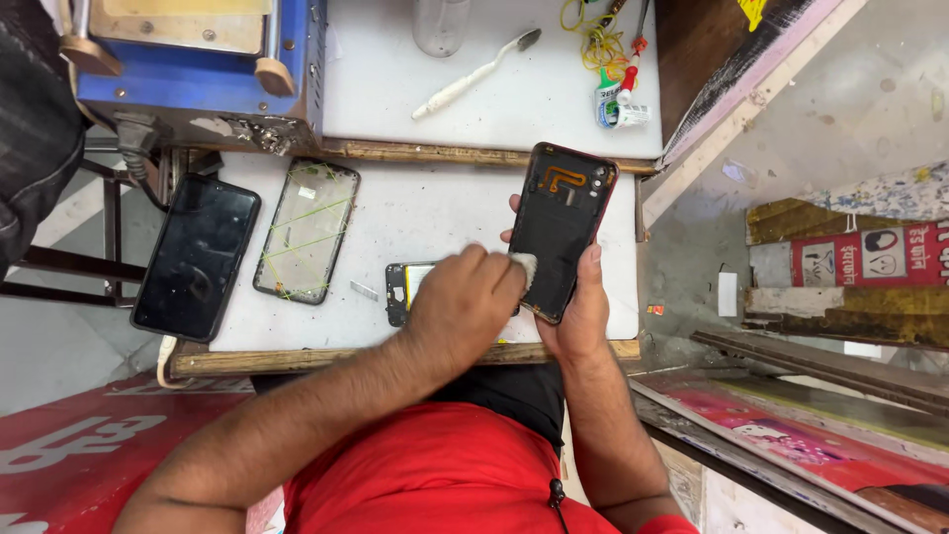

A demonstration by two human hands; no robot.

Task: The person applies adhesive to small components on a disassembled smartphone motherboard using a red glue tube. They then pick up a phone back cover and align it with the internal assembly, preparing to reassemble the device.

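Right hand (pixel 578 311) grip wraps the open phone body (pixel 560 229) (over the bench (pixel 435 213)); left hand (pixel 463 305) grip pinches a white wipe (pixel 523 267) against it.

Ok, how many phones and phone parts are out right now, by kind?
Black phone lying flat: 1
Clear glass panel: 1
Open phone housing, in right hand: 1
Part-hidden phone piece behind left hand with white wad: 1
Total: 4

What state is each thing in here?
Phone frame: opened, insides showing, held upright in right hand.
Left hand: pressing white wad against the frame.
Black phone: flat, screen dark.
Glass panel: flat, detached, yellow residue.
Toothbrush: lying flat.
Tube: capped, lying down.
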